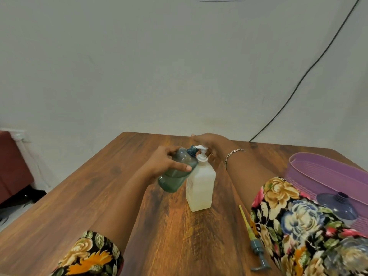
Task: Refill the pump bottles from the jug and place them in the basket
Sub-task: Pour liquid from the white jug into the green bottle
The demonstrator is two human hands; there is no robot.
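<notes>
Looking down from the head camera, we curl our left hand round the tilted green bottle, its open neck against the white pump bottle standing mid-table. Our right hand lies over the pump head, fingers together and fairly straight. The purple basket sits at the right edge, with a loose pump lying beside it.

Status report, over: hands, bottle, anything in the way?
Left hand grips teal bottle, tilted, open neck at nozzle of white jug. Right hand on its pump head. Loose pump lies on table near right sleeve, clear of the pour.
</notes>
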